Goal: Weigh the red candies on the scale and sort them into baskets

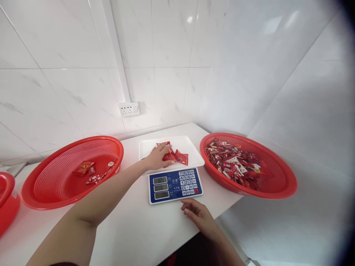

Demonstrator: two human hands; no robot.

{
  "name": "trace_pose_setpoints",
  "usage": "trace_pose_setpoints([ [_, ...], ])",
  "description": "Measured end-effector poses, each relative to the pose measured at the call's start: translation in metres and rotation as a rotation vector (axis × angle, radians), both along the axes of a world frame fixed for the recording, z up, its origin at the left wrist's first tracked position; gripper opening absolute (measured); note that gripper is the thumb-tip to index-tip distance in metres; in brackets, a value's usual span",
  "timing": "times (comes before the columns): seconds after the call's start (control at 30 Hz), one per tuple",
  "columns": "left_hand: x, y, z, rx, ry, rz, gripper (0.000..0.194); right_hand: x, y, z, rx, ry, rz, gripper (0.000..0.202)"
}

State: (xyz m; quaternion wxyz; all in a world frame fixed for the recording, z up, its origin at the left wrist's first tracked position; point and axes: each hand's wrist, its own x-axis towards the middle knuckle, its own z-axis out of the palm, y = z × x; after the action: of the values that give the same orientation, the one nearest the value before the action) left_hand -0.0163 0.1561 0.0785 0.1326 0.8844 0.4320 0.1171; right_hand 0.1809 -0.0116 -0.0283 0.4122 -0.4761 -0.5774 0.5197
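My left hand (158, 157) reaches over the white weighing tray (191, 146) of a digital scale, its fingers spread on several red packets (182, 157). Whether it grips any packet cannot be made out. Just in front of the scale's blue keypad panel (176, 185), my right hand (198, 214) rests near the table's front edge, fingers loosely curled and apart, holding nothing. The panel has three small displays at its left and number keys at its right.
A red basket (70, 146) with a few packets stands at the left, and another red basket (277, 162) full of red packets at the right. Part of a third red basket (8, 210) shows at the far left. A socket (129, 109) is on the tiled wall.
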Motion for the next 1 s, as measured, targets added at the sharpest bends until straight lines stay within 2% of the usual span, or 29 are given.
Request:
trace_pose_setpoints([
  [0.13, -0.009, -0.001, 0.003, -0.008, -0.026, 0.052, 0.076, 0.000, 0.000, -0.001, 0.004, -0.005, -0.007, 0.033],
  [0.27, -0.019, -0.007, -0.001, -0.041, -0.035, 0.120, 0.078, 0.001, 0.001, -0.003, 0.005, -0.011, 0.007, 0.033],
  [0.43, -0.011, -0.014, -0.006, -0.043, -0.067, 0.128, 0.076, 0.001, 0.001, -0.004, -0.012, -0.009, 0.014, 0.033],
  [0.53, -0.007, -0.015, -0.003, -0.012, -0.072, 0.132, 0.074, 0.000, 0.000, -0.002, -0.014, -0.015, -0.001, 0.034],
  [0.6, -0.014, -0.014, 0.002, 0.015, -0.063, 0.155, 0.072, -0.001, -0.001, -0.001, -0.009, -0.025, -0.015, 0.035],
  [0.7, -0.045, -0.007, 0.011, 0.065, -0.040, 0.248, 0.070, -0.001, -0.002, -0.001, 0.001, -0.044, -0.019, 0.033],
  [0.8, -0.092, 0.003, 0.022, 0.088, 0.000, 0.391, 0.065, 0.000, -0.001, -0.002, 0.005, -0.049, -0.002, 0.033],
  [0.9, -0.138, 0.009, 0.031, 0.035, 0.063, 0.510, 0.059, 0.000, 0.001, -0.002, 0.003, -0.042, 0.011, 0.033],
  [1.0, -0.165, 0.008, 0.034, -0.043, 0.099, 0.579, 0.059, -0.001, 0.001, -0.001, 0.000, -0.046, 0.006, 0.033],
])
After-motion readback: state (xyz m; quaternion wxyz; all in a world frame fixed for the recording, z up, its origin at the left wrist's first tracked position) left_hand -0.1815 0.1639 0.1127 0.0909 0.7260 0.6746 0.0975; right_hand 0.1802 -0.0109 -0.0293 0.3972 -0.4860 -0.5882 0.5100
